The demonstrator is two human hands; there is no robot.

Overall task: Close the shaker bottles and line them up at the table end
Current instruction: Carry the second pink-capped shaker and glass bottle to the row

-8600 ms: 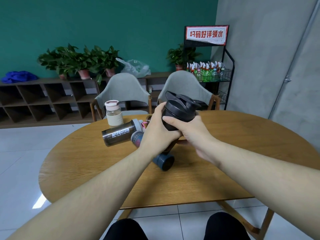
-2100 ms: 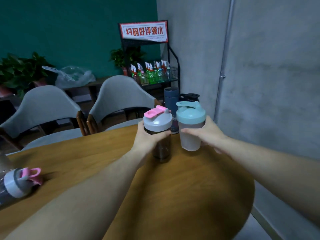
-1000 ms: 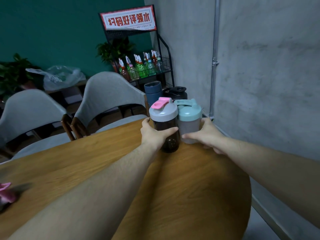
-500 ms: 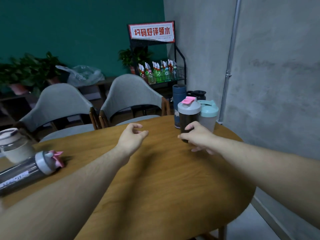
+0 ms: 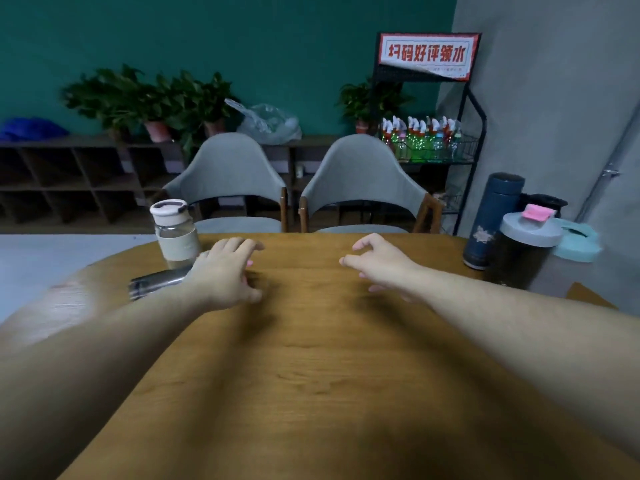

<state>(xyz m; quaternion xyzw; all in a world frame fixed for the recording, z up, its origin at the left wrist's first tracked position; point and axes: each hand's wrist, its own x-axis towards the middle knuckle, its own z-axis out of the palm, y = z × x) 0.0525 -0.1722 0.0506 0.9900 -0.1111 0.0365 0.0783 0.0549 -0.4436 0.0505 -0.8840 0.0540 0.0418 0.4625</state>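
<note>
Both hands hover empty with fingers spread over the table (image 5: pixel 311 358): left hand (image 5: pixel 225 271) beside the fallen steel shaker (image 5: pixel 157 282), right hand (image 5: pixel 381 265) well apart from the pink-lidded shaker (image 5: pixel 523 251).

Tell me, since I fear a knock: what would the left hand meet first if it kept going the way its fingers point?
Probably nothing: the left hand points across bare table; the glass bottle stands just left of that line.

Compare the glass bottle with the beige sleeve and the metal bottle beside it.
The glass bottle stands upright; the metal bottle lies on its side. The glass bottle is clear with a beige sleeve and a pale lid; the metal bottle is dark and shiny. The left hand covers one end of the metal bottle, while the glass bottle shows almost whole. Both sit on the table, at its left side.
</note>
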